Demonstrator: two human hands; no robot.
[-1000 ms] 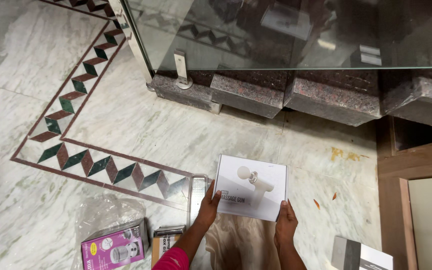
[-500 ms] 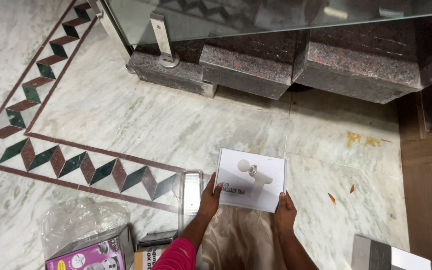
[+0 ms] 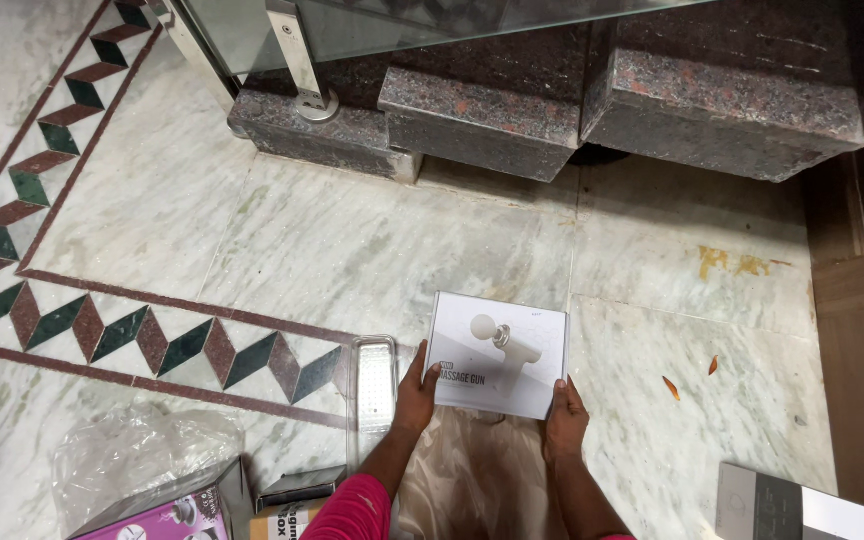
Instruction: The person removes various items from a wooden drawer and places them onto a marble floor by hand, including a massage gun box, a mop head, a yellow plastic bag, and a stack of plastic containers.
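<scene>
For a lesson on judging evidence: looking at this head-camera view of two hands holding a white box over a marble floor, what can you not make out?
- White box: contents unseen; only the lid faces the head camera.
- Left hand and right hand: fingers hidden beneath the box.
- Pink box: cut by the bottom edge, partly veiled by a clear plastic bag.
- Grey-and-white box: cut by the bottom edge.
- Behind the glass panel: blurred by reflections.

even, soft daylight across the marble floor (image 3: pixel 372 240); faint shadows, mild sheen, sharp focus, slight wide-angle stretch at edges.
</scene>
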